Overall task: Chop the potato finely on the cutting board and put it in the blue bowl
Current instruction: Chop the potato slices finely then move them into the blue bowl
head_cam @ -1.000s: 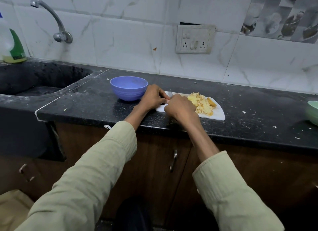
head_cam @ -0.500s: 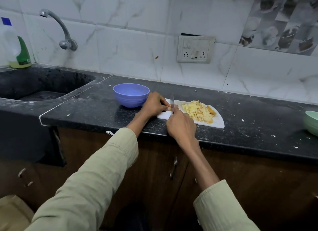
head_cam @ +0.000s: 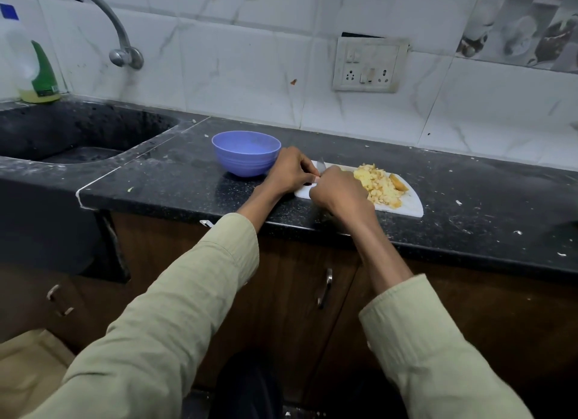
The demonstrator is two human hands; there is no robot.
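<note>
The right hand point(head_cam: 339, 192) lay curled over the left part of the cutting board point(head_cam: 413, 207), fingers folded under and closed, by my reading, round the handle of a knife point(head_cam: 321, 166); the handle itself was hidden, and only a sliver of blade stood up between the two hands. The left hand point(head_cam: 289, 171) sat just beside it, fingertips bent down and pinched together at the blade's base; whether they pinched a last scrap of potato or merely steadied the blade could not be told, since the knuckles covered that spot. The two hands were touching or nearly so.

To the right of the hands, the chopped potato point(head_cam: 380, 184) lay heaped on the board, with a larger wedge point(head_cam: 398, 184) at the heap's far edge not yet cut fine; the blue bowl point(head_cam: 246, 153) stood on the counter point(head_cam: 175, 181) just left of the left hand, and looked empty. So the chopping seemed nearly done, and none of it had gone into the bowl.

The chief risk was to the left fingertips, so close to the edge that a slip on a small piece might nick them; the board lay close to the counter's front edge, so a hard push could slide it or scatter bits; the wedge might also be scraped in unchopped.
</note>
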